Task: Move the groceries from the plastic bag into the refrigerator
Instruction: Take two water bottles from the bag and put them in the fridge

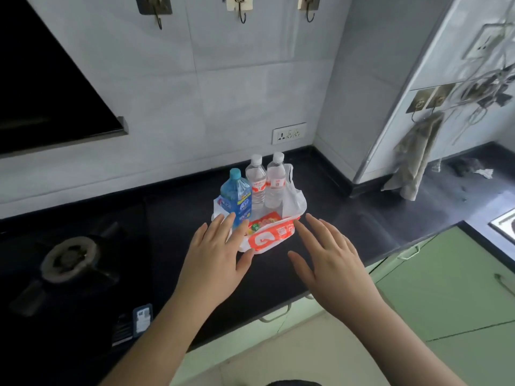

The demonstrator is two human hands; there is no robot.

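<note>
Bag [267, 240]: white plastic with orange print, slumped open on the dark counter [348, 218], near the back wall and between the stove burner [71, 259] and the corner.

Contents, upright at the rear: one blue bottle [237, 197]; two clear bottles [255, 185] side by side, just right of it. At the front, a red packet [264, 220] lying flat (print too small to read).

Left hand [214, 252]: flat, fingers spread, holding nothing, fingertips at the bag's left edge before the blue bottle; whether they touch it cannot be told.

Right hand [331, 254]: likewise spread and holding nothing, fingertips just beside the bag's right front corner.

Refrigerator: not in view.

Step, as judged: the opening reach; nothing unpacked yet.

Next move calls for: closing on one item, probably a bottle by its body, and lifting straight up so the loose plastic stays behind.
</note>
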